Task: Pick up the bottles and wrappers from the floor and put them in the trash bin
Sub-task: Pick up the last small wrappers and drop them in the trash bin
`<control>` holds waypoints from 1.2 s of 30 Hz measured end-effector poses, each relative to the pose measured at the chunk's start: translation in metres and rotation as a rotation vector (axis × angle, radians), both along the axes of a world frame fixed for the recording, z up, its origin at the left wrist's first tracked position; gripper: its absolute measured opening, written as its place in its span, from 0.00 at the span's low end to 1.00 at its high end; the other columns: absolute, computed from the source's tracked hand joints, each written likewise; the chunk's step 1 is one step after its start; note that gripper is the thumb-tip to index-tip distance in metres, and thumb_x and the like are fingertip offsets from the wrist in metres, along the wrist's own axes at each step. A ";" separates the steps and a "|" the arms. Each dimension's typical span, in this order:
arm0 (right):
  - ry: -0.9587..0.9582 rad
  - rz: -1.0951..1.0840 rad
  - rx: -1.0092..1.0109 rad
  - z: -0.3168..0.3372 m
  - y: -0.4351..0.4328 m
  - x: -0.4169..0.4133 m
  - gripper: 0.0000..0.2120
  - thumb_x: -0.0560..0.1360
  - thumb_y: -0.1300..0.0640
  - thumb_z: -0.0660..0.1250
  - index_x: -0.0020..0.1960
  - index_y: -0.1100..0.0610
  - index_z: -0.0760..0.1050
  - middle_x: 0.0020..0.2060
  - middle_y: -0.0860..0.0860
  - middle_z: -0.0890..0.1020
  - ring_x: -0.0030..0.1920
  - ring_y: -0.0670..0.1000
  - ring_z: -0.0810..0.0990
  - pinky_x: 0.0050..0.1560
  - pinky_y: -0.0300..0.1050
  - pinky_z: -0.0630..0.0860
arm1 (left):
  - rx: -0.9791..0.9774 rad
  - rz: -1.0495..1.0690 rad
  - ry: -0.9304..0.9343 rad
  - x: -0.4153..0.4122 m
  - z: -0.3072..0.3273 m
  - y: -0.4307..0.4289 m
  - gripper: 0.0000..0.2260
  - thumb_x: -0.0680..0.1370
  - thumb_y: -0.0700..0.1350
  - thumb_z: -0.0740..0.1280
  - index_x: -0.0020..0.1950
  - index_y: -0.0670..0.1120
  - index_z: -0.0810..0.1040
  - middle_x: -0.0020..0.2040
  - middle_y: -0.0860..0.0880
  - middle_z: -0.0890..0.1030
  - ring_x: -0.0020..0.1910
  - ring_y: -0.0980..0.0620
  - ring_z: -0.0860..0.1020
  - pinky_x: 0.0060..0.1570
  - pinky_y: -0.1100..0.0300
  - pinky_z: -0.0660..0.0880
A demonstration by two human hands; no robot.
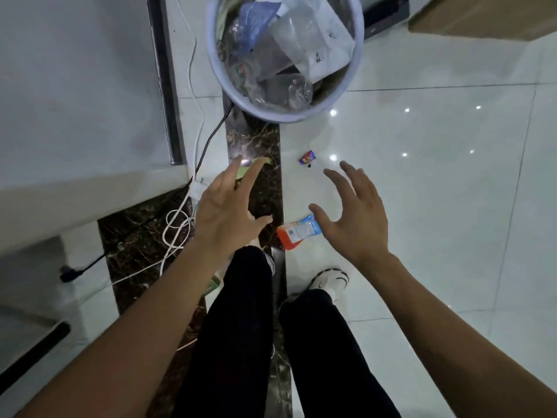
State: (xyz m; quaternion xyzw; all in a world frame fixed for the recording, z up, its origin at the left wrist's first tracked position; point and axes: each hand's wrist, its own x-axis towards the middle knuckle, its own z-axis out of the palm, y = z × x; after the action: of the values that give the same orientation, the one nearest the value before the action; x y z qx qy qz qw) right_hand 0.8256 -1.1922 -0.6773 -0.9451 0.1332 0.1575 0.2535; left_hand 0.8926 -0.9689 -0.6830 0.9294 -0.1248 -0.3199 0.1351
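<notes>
Two hands: left hand (229, 206) and right hand (355, 215) reach forward above the floor (437, 212), side by side and apart.
Left grip: open, fingers spread, holding nothing; the fingers overlap a green wrapper (263, 160) on the dark marble strip (256, 137).
Right grip: open, fingers spread and slightly bent, holding nothing.
Orange-and-blue wrapper (297, 233): on the floor between the hands, partly hidden by the right thumb.
Small purple wrapper (306, 157): on the floor, farther off, between the hands and the bin.
Trash bin (286, 117): far centre, pale rim, holding clear bottles (294, 92) and plastic bags (319, 40).
Cables (176, 229): white loops on the floor, left of the left hand.
Shoe (330, 280): white, near, below the right wrist.
</notes>
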 end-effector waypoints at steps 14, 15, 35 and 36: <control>0.171 0.377 -0.067 -0.262 -0.030 0.035 0.34 0.75 0.43 0.71 0.78 0.43 0.61 0.80 0.52 0.57 0.70 0.65 0.69 0.59 0.59 0.77 | 0.108 -0.103 -0.076 0.006 -0.256 -0.006 0.46 0.70 0.59 0.76 0.79 0.63 0.51 0.74 0.45 0.59 0.68 0.39 0.67 0.61 0.42 0.74; 0.164 0.397 -0.077 -0.278 -0.036 0.040 0.35 0.75 0.43 0.71 0.77 0.43 0.61 0.80 0.52 0.56 0.69 0.65 0.70 0.59 0.58 0.77 | 0.121 -0.106 -0.084 0.008 -0.270 -0.005 0.46 0.69 0.59 0.77 0.79 0.64 0.51 0.73 0.44 0.59 0.67 0.39 0.67 0.60 0.42 0.74; 0.048 0.500 0.008 -0.207 -0.054 0.069 0.10 0.76 0.69 0.64 0.53 0.59 0.77 0.50 0.56 0.75 0.35 0.58 0.74 0.36 0.50 0.74 | -0.125 0.028 -0.091 0.008 -0.207 -0.015 0.23 0.78 0.36 0.60 0.71 0.54 0.66 0.56 0.43 0.73 0.48 0.40 0.75 0.41 0.47 0.76; 0.042 0.470 0.033 -0.186 -0.050 0.060 0.10 0.76 0.70 0.64 0.53 0.59 0.78 0.50 0.56 0.75 0.34 0.58 0.73 0.35 0.51 0.74 | -0.146 0.026 -0.081 0.003 -0.181 -0.018 0.23 0.78 0.36 0.60 0.71 0.54 0.66 0.56 0.43 0.73 0.48 0.40 0.75 0.41 0.48 0.76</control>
State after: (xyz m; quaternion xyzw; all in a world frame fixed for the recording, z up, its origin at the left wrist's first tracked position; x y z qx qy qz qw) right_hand 0.8861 -1.2425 -0.8632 -0.9424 -0.0877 0.2339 0.2224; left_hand 0.8954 -0.9866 -0.8641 0.9308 -0.1410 -0.2704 0.2014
